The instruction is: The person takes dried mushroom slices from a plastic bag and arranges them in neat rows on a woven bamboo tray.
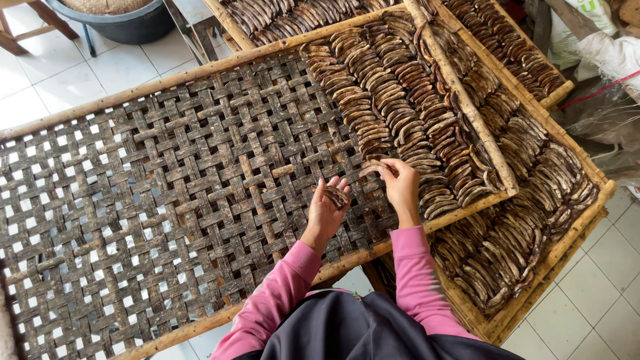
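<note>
A large woven bamboo tray lies before me, its right part covered with rows of dried brown banana slices. My left hand holds a small stack of brown slices above the bare weave. My right hand pinches a single slice at the near end of the rows, touching the tray surface. Both arms wear pink sleeves.
More bamboo trays full of slices lie below at the right and behind at the top. A dark basin stands on the white tiled floor at the top left. White sacks sit at the far right.
</note>
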